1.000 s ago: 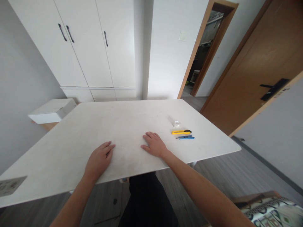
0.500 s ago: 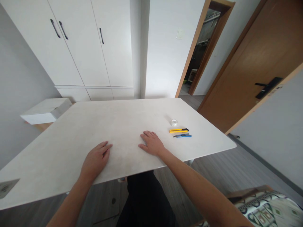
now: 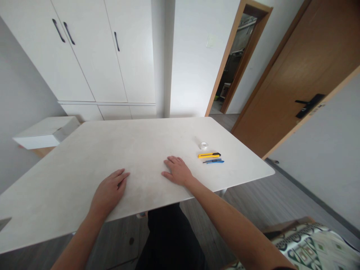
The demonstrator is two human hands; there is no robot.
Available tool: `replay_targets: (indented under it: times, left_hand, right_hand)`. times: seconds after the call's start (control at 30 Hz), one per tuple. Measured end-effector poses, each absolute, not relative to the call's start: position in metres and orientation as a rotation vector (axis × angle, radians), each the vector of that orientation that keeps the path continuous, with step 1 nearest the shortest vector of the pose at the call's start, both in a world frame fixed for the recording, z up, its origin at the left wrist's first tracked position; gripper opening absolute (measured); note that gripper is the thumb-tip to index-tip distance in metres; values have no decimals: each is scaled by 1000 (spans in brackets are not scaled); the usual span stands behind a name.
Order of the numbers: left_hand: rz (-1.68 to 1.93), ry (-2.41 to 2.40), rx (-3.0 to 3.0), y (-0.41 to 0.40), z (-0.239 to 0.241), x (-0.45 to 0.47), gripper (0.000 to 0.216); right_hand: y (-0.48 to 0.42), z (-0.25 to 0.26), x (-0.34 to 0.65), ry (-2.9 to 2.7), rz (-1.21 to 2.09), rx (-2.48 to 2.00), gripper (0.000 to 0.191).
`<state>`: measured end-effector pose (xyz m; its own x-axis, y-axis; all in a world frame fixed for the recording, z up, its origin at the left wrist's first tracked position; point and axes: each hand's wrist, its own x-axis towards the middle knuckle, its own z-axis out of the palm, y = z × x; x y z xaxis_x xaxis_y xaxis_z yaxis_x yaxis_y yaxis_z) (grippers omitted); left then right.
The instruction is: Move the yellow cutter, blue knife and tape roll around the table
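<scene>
My left hand (image 3: 109, 191) rests on the white table (image 3: 135, 142) near its front edge, fingers stretched forward and nothing in them. To its right, my right hand (image 3: 177, 171) lies flat on the same tabletop with the fingers spread, also holding nothing. Beyond and to the right of it is a yellow utility knife (image 3: 209, 155) with a black end. Just in front of that knife lie slim blue tools (image 3: 213, 161), too small to name surely. A small roll of clear tape (image 3: 204, 146) sits behind the yellow knife.
White cabinets (image 3: 132, 67) stand behind the table, and a white box-like unit (image 3: 47, 131) is at the left. At the right a wooden door (image 3: 298, 67) is beside the table. A patterned cloth (image 3: 309, 247) covers something at the lower right.
The view has shifted slightly, so the table and objects appear a little further left. Both hands stay in place on the tabletop.
</scene>
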<state>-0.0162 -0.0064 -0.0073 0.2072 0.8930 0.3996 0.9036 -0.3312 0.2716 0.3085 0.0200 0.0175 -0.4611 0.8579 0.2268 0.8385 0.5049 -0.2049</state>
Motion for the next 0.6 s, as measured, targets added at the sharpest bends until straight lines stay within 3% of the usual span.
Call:
replay_targets:
  times: [0.6]
  left_hand:
    - [-742, -1818, -2455, -2, -10, -19, 50]
  right_hand:
    - [19, 18, 304, -2450, 65, -1464, 56]
